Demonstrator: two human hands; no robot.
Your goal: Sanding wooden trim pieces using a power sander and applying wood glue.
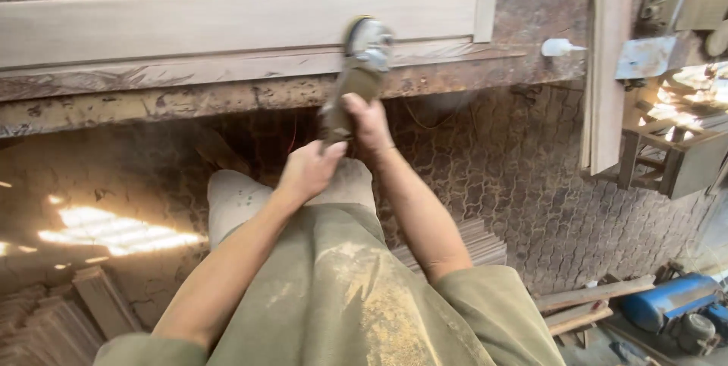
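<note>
Both hands, left hand (309, 169) and right hand (367, 119), keep fingers clamped on the grey metal angle grinder (356, 78), its disc sanding the pale wooden frame (227, 28) on the desk (189, 100) (dust-covered); steady sideways passes seem needed.

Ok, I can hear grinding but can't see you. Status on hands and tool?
Left hand and right hand both gripping the angle grinder. Disc end on the wooden frame at the workbench edge. Nothing in the way.
</note>
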